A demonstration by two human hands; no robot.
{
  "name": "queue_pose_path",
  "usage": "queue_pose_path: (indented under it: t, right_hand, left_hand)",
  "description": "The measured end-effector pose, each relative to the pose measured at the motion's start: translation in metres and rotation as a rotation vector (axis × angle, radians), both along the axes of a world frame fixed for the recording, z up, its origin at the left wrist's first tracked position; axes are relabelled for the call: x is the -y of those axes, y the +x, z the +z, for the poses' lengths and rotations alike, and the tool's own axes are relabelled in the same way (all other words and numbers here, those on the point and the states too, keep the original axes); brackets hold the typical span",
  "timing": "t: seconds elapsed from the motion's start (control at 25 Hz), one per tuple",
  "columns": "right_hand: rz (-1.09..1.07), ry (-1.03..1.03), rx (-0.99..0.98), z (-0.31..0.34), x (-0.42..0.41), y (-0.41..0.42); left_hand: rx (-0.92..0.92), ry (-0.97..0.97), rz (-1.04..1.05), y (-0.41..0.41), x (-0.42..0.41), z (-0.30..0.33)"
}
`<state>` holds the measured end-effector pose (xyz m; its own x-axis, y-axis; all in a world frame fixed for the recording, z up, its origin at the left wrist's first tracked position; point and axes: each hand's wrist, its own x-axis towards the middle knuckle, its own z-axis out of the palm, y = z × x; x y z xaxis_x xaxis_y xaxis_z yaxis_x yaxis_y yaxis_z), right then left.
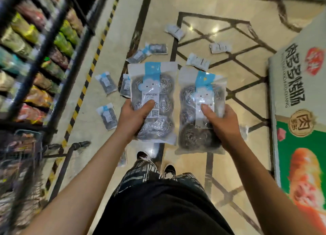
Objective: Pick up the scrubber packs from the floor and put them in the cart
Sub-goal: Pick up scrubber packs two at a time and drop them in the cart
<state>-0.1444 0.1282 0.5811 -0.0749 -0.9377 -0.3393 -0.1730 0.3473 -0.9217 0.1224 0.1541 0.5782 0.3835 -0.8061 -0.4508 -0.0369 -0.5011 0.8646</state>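
Note:
I stand over the tiled floor holding two clear packs of steel scrubbers with blue labels. My left hand [134,119] grips the left pack [153,86] with the thumb across its front. My right hand [221,123] grips the right pack [201,137] the same way. Several more scrubber packs lie on the floor ahead, among them one at the far left [106,82], one near my left wrist [108,116], one face down [198,61] and one further back [175,31]. The wire cart [23,157] stands at the lower left, blurred.
Dark shelving [53,45] full of snack bags runs along the left. A yellow-and-black striped line [82,91] marks the floor beside it. A large printed cardboard box [299,114] stands at the right. My shoes [155,162] are below the packs.

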Motion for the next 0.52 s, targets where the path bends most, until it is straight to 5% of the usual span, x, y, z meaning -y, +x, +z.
queue_pose_path:
  t: [0.52]
  right_hand:
    - [0.678,-0.034,-0.146,0.037,-0.048,0.243]
  left_hand:
    - [-0.013,-0.006,0.669,0.167,-0.236,0.023]
